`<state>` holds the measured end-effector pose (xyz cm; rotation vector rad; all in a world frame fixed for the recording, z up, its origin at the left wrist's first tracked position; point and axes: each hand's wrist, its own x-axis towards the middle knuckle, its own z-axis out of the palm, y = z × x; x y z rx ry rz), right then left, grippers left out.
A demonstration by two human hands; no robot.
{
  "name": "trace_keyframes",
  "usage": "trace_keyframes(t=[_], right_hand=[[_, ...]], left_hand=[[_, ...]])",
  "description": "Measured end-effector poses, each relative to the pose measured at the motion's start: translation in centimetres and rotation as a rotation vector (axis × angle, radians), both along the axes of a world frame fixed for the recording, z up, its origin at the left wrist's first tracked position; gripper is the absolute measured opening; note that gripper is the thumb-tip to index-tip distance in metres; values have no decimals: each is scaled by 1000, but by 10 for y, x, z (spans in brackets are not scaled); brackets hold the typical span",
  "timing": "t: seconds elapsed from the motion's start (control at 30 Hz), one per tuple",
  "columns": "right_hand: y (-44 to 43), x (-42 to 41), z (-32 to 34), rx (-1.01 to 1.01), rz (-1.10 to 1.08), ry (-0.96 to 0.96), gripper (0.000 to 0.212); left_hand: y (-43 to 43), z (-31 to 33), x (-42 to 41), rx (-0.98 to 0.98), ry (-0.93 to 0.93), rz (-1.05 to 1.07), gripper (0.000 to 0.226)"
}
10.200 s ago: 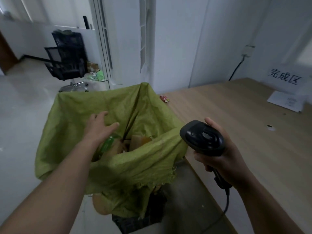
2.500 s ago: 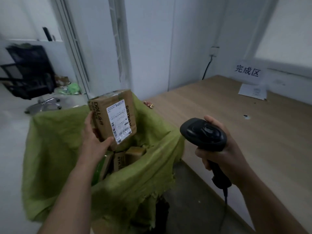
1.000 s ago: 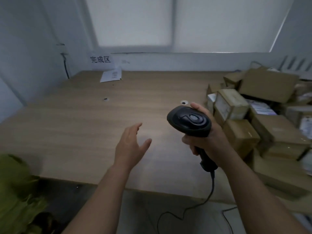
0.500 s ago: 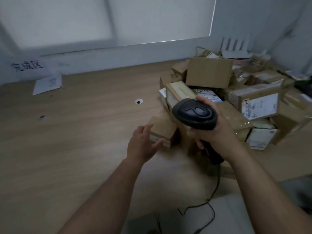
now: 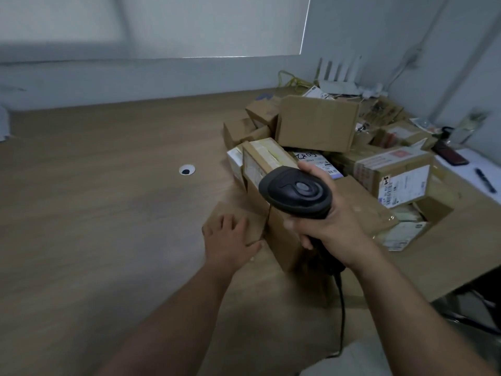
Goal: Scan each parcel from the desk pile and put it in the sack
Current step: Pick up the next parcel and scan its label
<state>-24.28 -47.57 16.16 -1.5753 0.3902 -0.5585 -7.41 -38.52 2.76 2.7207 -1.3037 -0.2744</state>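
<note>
Handling guess: small parcel (image 5: 244, 219) is plain brown cardboard with stiff sides and is probably light, so one hand should lift it. The card is matte and unlikely to slip.
Where it sits: on the desk (image 5: 108, 213), at the near left edge of the parcel pile (image 5: 339, 147), hard against a taller box (image 5: 279, 248) on its right.
Left hand (image 5: 230, 240): fingers spread and laid flat on the parcel's top, thumb stretched along its near edge. It is not closed round the parcel.
Right hand (image 5: 333, 223): wrapped tight round the handle of the scanner (image 5: 295, 191). The scanner head is raised over the pile and its cable (image 5: 342, 308) trails off the desk edge.
Best hold: thumb on the near side, fingers over the far side, across the short width. Leave the label face free for the scanner.
Label: none shows on the bare part of the top. It may be underneath or on a side, so the parcel would need turning.
Hidden: the hand covers much of the parcel, and its right side is shut in by the pile. The sack is out of view. The frame is soft, so print on the other boxes is unreadable.
</note>
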Motion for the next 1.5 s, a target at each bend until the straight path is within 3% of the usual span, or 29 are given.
trace_keyframes(t=[0.17, 0.3, 0.5, 0.7, 0.87, 1.03, 1.17, 1.33, 1.4, 1.5], right_hand=[[-3, 11, -2, -7, 13, 35, 88], [0, 23, -2, -9, 71, 14, 88], [3, 32, 3, -43, 148, -7, 87], [-1, 31, 4, -71, 203, -15, 89], [6, 40, 4, -66, 245, -13, 91], [11, 47, 7, -98, 262, -22, 90], [10, 50, 6, -59, 284, -1, 91], [9, 52, 4, -72, 298, -9, 90], [8, 52, 5, -79, 294, -23, 89], [3, 50, 5, -67, 270, -43, 89]], left_hand=[[35, -1, 22, -25, 39, -27, 58], [71, 1, 36, -120, 78, 102, 38], [68, 11, 21, -31, 146, 404, 77], [94, 17, 39, -296, 343, 547, 51], [126, 26, 53, -451, 465, 529, 61], [139, 23, 43, -371, 490, 495, 72], [141, 14, 36, -387, 572, 661, 82], [114, 21, 28, -358, 533, 704, 49], [93, 22, 20, -281, 482, 639, 52], [67, 16, 5, -88, 477, 497, 75]])
